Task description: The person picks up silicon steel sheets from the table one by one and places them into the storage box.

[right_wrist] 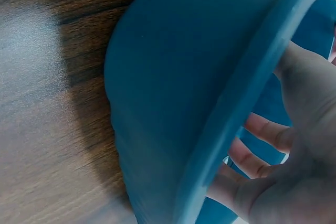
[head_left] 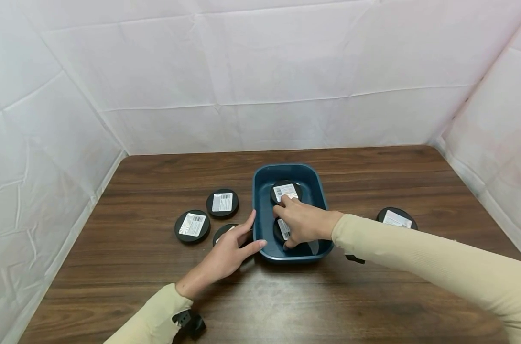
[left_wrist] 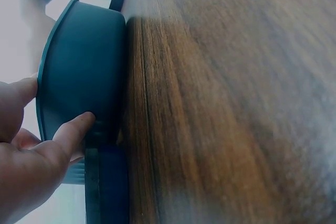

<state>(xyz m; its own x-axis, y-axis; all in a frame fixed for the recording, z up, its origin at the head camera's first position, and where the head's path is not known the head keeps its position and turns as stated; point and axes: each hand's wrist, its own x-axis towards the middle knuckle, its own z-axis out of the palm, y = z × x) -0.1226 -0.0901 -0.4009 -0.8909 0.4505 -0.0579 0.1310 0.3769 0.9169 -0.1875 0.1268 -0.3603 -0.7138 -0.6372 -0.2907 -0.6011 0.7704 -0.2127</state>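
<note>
A blue plastic tub [head_left: 289,259] stands on the wooden table, holding two flat round black discs with white barcode labels. My right hand [head_left: 305,222] reaches inside it; the thumb and fingers are curled round the edges of the nearer disc [head_left: 283,230]. The farther disc [head_left: 286,190] lies just beyond the fingertips. In the right wrist view the tub wall [right_wrist: 173,77] hides both discs. My left hand [head_left: 226,253] touches the tub's left side with nearly straight fingers, the thumb near the rim. Beneath it, another disc [head_left: 219,232] is partly covered.
To the left of the tub lie two more black discs [head_left: 192,226] [head_left: 222,203]. One disc [head_left: 396,218] sits to the right, partly behind the right sleeve. White sheeting [head_left: 260,71] hangs behind the wooden table [head_left: 329,306] and along both sides.
</note>
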